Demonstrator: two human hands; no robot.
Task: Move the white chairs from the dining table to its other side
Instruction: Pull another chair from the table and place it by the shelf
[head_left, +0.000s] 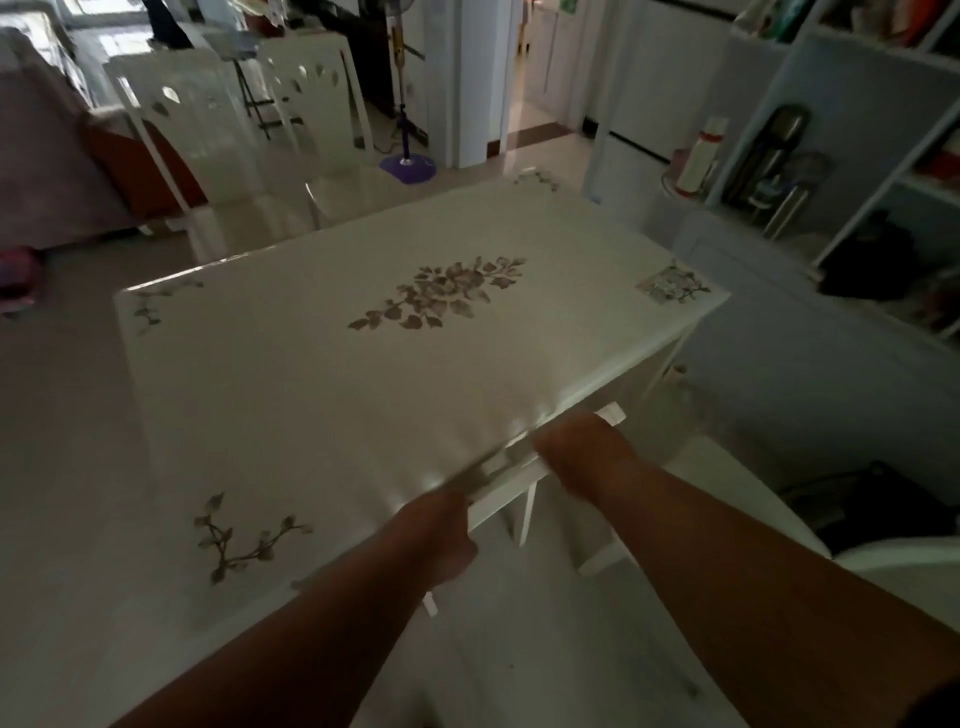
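A white chair (524, 499) is tucked under the near edge of the dining surface (332, 364), so only its top rail and some thin bars show. The left hand (441, 535) and the right hand (582, 452) are both on that rail, one near each end, with fingers curled tight around it. Holding both ends likely keeps the chair steady when it gets pulled out. Two more white chairs (249, 135) stand on the far side of the surface, close together, seats facing it. A purple fan (408, 130) stands on the floor behind them, and shelves (852, 104) fill the right wall.
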